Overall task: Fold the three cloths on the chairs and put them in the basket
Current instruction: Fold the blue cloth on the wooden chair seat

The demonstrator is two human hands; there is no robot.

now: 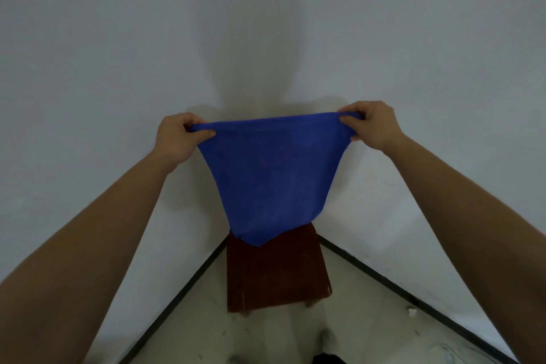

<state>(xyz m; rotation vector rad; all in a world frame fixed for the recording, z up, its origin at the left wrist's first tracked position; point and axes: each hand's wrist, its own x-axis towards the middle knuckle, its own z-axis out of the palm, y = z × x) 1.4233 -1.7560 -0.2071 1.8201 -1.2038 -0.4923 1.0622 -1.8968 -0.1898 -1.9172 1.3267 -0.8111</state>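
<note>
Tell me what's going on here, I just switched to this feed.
A person is holding a blue cloth up in the air by its top corners, one in the left hand and one in the right hand. The cloth hangs spread out in front of a white wall, above a brown wooden chair that stands against it. No fold shows yet, and no basket is in view.
</note>
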